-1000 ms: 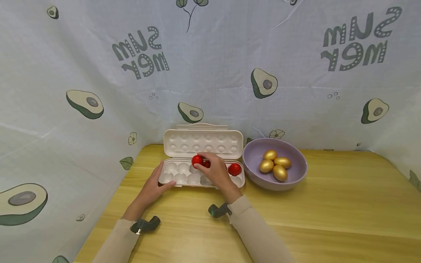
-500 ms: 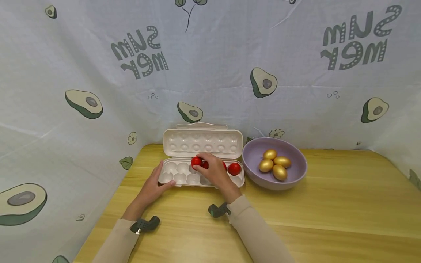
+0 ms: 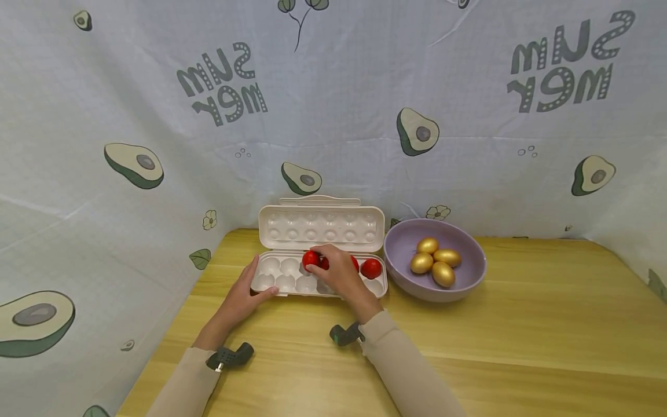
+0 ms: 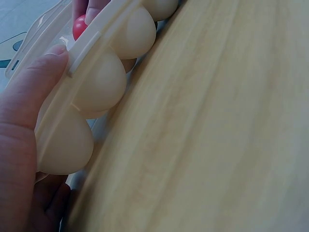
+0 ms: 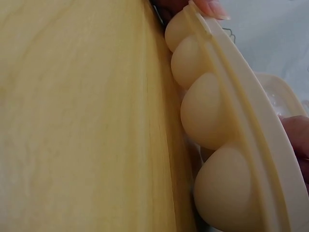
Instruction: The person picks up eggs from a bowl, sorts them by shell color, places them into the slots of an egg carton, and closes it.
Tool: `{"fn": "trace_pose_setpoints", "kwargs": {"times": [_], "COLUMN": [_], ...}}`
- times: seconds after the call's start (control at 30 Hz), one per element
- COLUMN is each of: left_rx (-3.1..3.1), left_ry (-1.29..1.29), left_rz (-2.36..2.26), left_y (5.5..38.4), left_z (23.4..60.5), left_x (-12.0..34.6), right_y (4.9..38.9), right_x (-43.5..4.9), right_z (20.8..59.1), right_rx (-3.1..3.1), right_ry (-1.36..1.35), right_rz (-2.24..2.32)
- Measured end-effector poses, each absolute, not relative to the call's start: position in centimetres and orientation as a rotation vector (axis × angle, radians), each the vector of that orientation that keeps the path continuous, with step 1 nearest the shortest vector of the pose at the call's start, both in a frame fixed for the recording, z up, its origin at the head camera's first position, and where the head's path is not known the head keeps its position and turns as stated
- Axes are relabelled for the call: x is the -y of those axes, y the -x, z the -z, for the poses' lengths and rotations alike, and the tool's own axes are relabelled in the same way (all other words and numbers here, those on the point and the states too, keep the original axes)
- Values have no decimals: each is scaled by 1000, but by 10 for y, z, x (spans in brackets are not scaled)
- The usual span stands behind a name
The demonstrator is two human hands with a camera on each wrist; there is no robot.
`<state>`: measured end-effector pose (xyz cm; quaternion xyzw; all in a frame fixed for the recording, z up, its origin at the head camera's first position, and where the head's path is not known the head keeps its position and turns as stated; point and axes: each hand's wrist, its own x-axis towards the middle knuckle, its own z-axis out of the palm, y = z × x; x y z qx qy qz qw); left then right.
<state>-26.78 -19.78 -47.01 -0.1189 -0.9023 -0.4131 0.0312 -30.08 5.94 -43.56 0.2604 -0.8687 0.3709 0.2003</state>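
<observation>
A cream plastic egg carton lies with its lid raised at the back of the table. My left hand grips its left end; in the left wrist view the thumb laps over the rim, with fingers partly hidden below. The fingertips of my right hand pinch a round-looking red egg low at a back-row cup, left of the carton's middle. Another red egg sits at the right end of that row. More red shows between them, partly covered by my right hand. In the right wrist view, carton cups hide the pinched egg.
Right of the carton stands a purple bowl holding several golden eggs. Behind the wooden table hangs a pale cloth printed with avocados. Each wrist carries a dark camera mount.
My right hand has lowered slightly, bringing the red egg down a little into the back row. The left hand, the carton and the bowl stay where they were.
</observation>
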Motion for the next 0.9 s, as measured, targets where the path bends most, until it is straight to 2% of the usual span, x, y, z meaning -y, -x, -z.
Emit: {"fn": "trace_pose_setpoints", "kwargs": {"times": [0.9], "left_rx": [2784], "left_ry": [369], "left_rz": [1284], "left_y": [267], "left_z": [469], "left_x": [197], "right_y": [299], "right_x": [-57], "right_z": [435], "right_rx": [2483], "right_ry": [-697], "right_rz": [-1054]}}
